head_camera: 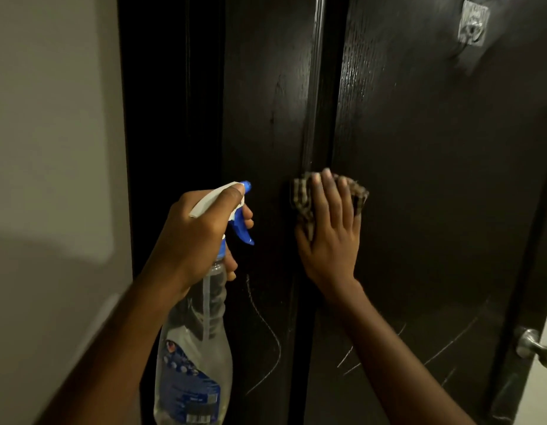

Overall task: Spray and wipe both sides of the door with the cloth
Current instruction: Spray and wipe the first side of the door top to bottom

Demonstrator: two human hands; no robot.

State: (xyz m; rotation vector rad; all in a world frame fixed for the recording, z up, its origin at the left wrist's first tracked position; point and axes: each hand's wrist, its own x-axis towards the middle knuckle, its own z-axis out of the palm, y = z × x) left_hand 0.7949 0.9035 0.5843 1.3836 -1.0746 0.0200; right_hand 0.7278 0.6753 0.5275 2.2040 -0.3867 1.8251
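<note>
Pale wall [51,148] at left; silvery hook plate [473,23] top right.

The door [419,148] looks like dark, grained wood with a faint sheen and pale scratches, the cloth [303,194] is soft checked fabric, the spray bottle [195,348] is clear glossy plastic with a printed label, and the handle [531,345] is brushed metal.

Near-black door [419,148], grained, with pale thin scratches. Brown-and-cream checked cloth [301,194]. Clear bottle [195,348] with blue label and white-and-blue spray head; dull silver knob [533,345]; grey-beige wall [51,118].
</note>
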